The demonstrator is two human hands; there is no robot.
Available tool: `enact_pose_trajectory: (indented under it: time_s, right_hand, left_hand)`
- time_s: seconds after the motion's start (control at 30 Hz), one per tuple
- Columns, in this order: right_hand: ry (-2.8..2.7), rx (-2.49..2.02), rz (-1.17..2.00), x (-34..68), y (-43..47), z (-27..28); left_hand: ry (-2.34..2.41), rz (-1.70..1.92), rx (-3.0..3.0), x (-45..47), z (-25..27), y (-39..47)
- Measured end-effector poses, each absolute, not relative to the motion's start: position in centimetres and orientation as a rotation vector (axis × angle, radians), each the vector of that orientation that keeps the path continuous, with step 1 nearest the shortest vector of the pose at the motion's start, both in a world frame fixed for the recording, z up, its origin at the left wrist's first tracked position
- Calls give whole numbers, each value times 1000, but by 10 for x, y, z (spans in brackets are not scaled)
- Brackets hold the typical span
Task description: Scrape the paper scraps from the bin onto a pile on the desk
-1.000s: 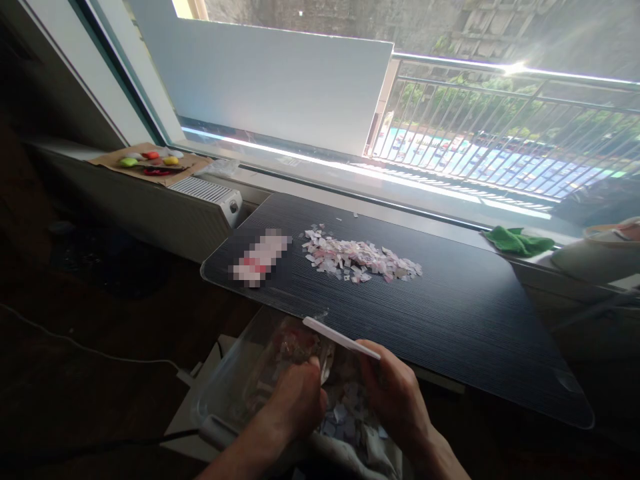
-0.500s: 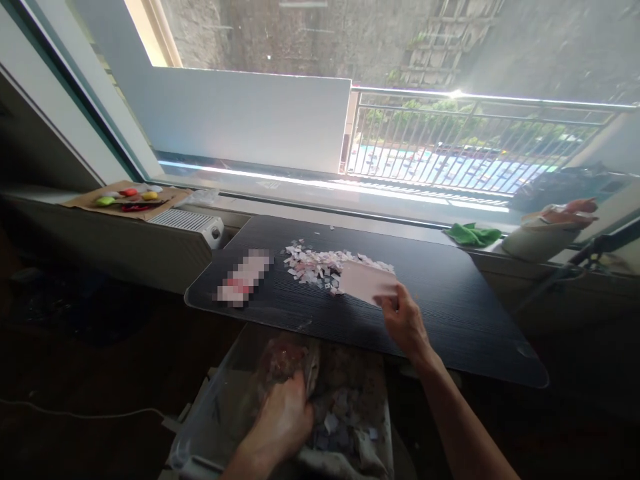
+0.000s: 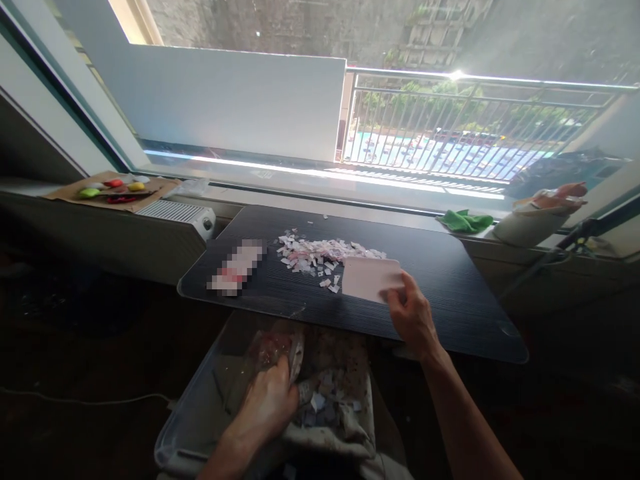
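Observation:
My right hand point(image 3: 413, 310) pinches the right end of a white card point(image 3: 370, 279), held low over the dark tabletop point(image 3: 440, 273). Just left of and behind the card lies a heap of small cut paper pieces point(image 3: 315, 252), white and pinkish, with a few strays in front. Below the table edge, my left hand point(image 3: 270, 397) is closed at the near side of a clear plastic bag point(image 3: 273, 348) with reddish contents; the fingertips are hidden. That bag is inside a translucent plastic bin point(image 3: 193, 400), where more paper scraps point(image 3: 327, 400) lie on pale cloth-like material.
A blurred-out pink and white item point(image 3: 237, 267) lies on the table's left. On the sill are a green cloth point(image 3: 465, 221), a pale container point(image 3: 527, 223) and cardboard point(image 3: 65, 189) bearing colourful lumps. A white heater point(image 3: 180, 217) stands by the table's back left corner.
My right hand has drawn the card slightly toward me and off the heap's near right side. A few pieces now show loose beside it. The whole view has shifted a little.

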State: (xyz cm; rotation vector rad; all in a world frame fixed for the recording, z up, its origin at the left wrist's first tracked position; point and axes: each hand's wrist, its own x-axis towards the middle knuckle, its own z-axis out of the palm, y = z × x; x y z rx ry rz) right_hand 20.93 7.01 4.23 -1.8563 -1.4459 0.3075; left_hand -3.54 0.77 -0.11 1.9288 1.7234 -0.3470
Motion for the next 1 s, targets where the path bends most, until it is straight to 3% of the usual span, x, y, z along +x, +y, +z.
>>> enact_pose_trajectory:
  time_s: [0.4, 1.0]
  right_hand:
    - [-1339, -1903, 408, 219, 80, 19]
    - [-1376, -1734, 484, 198, 82, 38]
  left_hand:
    - [1708, -338, 1970, -12, -5, 14]
    - [1653, -469, 2003, 0, 5, 33]
